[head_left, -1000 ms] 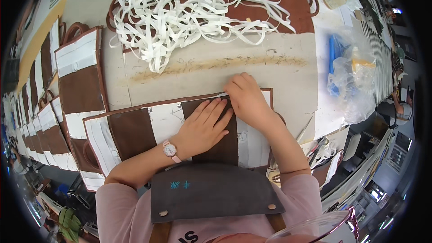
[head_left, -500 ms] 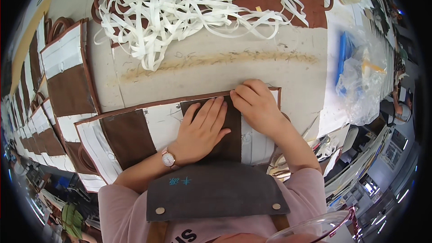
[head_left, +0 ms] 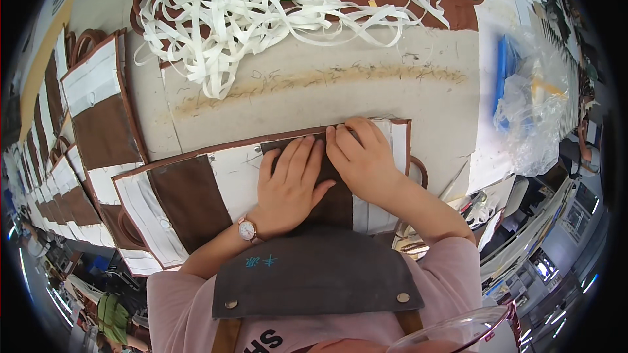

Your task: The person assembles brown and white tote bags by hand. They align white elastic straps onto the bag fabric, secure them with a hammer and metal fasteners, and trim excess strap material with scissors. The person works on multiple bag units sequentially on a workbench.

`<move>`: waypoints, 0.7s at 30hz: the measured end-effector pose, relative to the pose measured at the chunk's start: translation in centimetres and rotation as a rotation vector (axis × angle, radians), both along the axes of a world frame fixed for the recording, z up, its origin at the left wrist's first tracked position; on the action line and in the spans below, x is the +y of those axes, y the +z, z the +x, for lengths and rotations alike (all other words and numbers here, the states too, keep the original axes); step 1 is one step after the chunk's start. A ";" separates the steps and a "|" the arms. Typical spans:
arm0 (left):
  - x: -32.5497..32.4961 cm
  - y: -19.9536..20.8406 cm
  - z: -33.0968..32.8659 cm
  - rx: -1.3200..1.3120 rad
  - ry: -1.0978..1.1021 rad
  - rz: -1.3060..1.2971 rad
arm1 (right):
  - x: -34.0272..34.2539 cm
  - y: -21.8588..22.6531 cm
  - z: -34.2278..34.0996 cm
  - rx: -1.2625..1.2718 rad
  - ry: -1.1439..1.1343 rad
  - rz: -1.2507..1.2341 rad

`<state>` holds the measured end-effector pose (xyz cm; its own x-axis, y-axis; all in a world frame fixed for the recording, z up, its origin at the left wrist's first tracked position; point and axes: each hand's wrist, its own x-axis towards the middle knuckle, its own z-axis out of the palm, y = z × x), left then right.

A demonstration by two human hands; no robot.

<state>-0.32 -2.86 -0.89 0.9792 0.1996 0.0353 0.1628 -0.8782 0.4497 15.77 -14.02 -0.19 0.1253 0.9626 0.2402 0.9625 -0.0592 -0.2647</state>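
Two hands (head_left: 288, 186), fingers (head_left: 337, 147) on one panel (head_left: 235, 183)

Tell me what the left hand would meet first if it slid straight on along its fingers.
The left hand would likely meet the brown edging of the striped panel first, seemingly just ahead; past it lie the tabletop and then the white strips.

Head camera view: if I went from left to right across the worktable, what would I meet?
Brown-and-white panel at the far left → wristwatch → left hand → right hand → brown loop handle → clear plastic bag.
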 end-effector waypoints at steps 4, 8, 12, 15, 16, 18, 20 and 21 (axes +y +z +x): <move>0.0 0.0 -0.6 -0.008 0.054 0.064 | -0.2 -0.7 0.0 0.019 -0.027 0.063; -0.2 0.0 -0.7 0.026 0.069 0.077 | -0.3 -1.0 0.3 0.074 -0.007 0.117; -0.1 0.3 -0.4 0.063 0.061 0.088 | 0.1 -0.9 0.3 0.046 0.009 0.106; 0.0 -0.1 -0.7 0.043 0.093 0.048 | 0.4 -0.5 0.0 0.019 0.012 0.084; 0.0 -0.1 -0.8 0.049 0.110 0.063 | 0.4 -0.5 -0.1 0.015 0.009 0.086; 0.0 0.2 -0.9 0.063 0.143 0.091 | 0.3 -0.8 -0.1 0.018 0.012 0.090; 0.1 0.2 -0.7 0.062 0.145 0.136 | 0.3 -1.2 0.1 0.034 0.022 0.093; 0.2 0.2 -0.7 0.062 0.146 0.153 | 0.2 -1.2 0.2 0.042 0.028 0.097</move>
<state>-1.01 -2.67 -0.71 0.9416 0.3363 0.0166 0.3165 -0.9007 0.2977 15.96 -13.86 -1.43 0.1109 0.9383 0.3276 0.9514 -0.0050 -0.3078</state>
